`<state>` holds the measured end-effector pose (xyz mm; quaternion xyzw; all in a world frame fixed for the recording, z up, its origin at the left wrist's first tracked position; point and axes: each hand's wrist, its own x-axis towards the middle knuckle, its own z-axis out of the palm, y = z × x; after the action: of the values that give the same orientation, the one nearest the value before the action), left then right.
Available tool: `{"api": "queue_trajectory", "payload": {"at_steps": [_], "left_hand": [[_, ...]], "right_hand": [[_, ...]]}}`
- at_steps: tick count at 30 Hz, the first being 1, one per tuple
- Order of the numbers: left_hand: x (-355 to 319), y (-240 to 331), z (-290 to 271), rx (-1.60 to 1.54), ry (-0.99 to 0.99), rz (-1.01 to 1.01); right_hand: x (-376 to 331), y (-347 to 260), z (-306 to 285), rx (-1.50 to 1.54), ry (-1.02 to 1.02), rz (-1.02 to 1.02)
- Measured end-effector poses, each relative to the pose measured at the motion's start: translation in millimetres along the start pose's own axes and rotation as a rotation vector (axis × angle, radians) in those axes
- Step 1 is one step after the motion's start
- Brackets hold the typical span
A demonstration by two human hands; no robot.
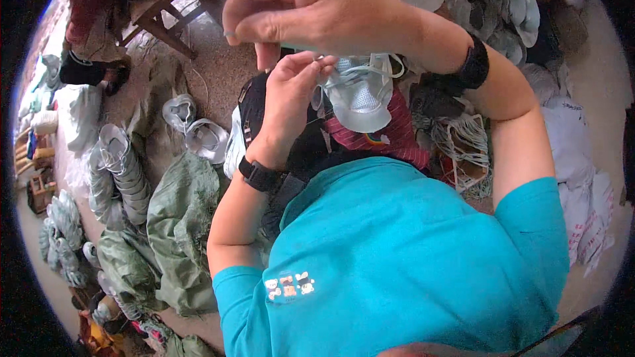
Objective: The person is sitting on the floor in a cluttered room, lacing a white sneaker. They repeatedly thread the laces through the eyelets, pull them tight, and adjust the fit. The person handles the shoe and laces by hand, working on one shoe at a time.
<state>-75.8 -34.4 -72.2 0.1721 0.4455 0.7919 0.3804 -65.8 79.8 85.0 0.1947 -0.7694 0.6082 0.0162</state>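
A pale grey-white shoe (360, 102) with a mesh upper lies in front of my torso, its toe pointing toward me. Loops of white shoelace (397, 66) stand out from its upper. At the shoe's left side my left hand (294, 86) is closed, thumb and fingertips pinched on the lace. My right hand (297, 16) is raised above and beyond the left one, its thumb and forefinger brought together; what they hold, if anything, is too small to make out. The right forearm passes over the far part of the shoe and hides it.
A bundle of white laces (463, 149) is at my right. More shoes (205, 139) sit on the floor at left, beside stacked shoes (126, 172) and green sacks (178, 231). Shoe parts (493, 6) are heaped far right. A wooden stool (165, 16) and another person's leg (92, 33) are far left.
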Motion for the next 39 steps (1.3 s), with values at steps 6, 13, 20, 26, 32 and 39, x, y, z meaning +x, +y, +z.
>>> {"api": "queue_trajectory", "payload": {"at_steps": [6, 13, 20, 26, 32, 39], "left_hand": [[3.0, -3.1, 9.3, 0.635, 0.048, 0.178], [29.5, -25.1, 19.8, 1.005, 0.040, 0.438], [27.6, -18.4, 21.9, 1.322, 0.050, 0.626], [34.1, -21.3, 32.4, 1.088, -0.020, 0.415], [30.5, -15.3, 39.2, 1.165, 0.090, 0.351], [26.2, -28.0, 49.8, 1.054, 0.125, 0.308]], "right_hand": [[-18.6, -5.3, 25.2, 0.100, -0.131, 0.052], [-71.2, 37.0, 72.1, 0.093, -0.275, -0.081], [-106.6, 40.4, 50.0, 0.177, -0.392, 0.092], [-116.9, 41.7, 31.9, 0.162, -0.472, 0.402], [-130.2, 75.3, -51.3, -1.177, 0.157, 0.093], [-147.5, 98.1, -57.1, -1.003, 0.062, 0.234]]}}
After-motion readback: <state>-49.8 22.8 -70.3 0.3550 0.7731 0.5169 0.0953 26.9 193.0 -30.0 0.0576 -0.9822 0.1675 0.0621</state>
